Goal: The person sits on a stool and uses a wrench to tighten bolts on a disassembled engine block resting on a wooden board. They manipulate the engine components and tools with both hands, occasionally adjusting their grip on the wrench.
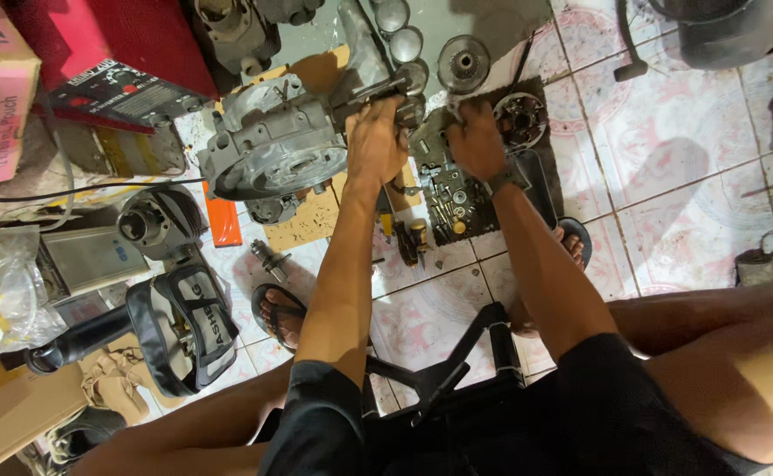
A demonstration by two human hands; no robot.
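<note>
A grey metal engine case (272, 145) lies on cardboard on the tiled floor. My left hand (376, 145) grips a metal part at the case's right end, beside a round shaft piece (411, 79). Just to the right, my right hand (474, 141) is closed on a flat grey metal cover piece (430, 132), held over a dark tray (545, 176) of bolts and small parts. A watch is on my right wrist. What lies under the palms is hidden.
A round pulley disc (464, 63) and a clutch-like part (520, 117) lie past my hands. A red box (113, 53) sits at top left, a cylinder part (153, 220) and a black bag (183, 326) at left. My sandalled feet rest on the tiles.
</note>
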